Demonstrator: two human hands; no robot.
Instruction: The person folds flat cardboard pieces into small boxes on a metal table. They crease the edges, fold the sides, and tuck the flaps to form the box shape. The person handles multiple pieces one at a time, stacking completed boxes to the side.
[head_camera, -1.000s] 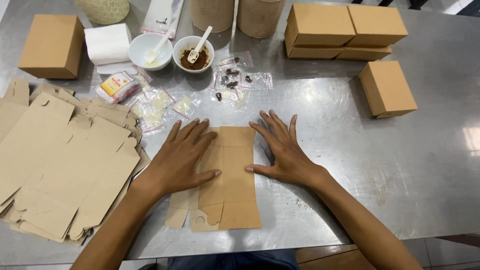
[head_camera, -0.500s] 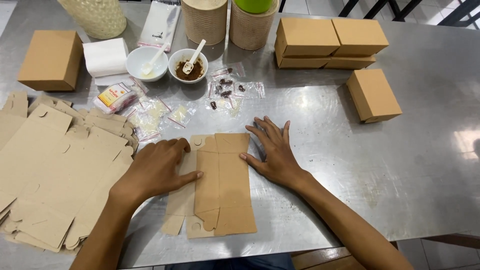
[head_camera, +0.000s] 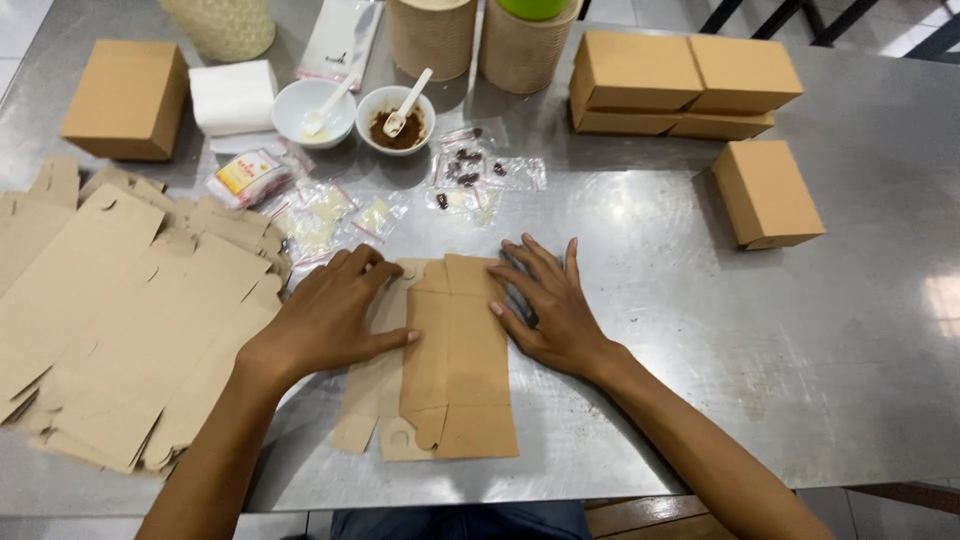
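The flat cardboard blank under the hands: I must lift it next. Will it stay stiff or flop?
The cardboard blank looks thin and creased, so it probably bends along its folds. Lying flat on smooth steel, it likely slides easily and weighs little.

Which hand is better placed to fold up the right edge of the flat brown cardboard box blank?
Probably the right hand: its fingers already touch the right edge of the flat brown cardboard box blank, while the left hand presses its left side flat.

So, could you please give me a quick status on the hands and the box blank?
Left hand and right hand flat on the blank. Blank unfolded, lying flat on table. Nothing in the way.
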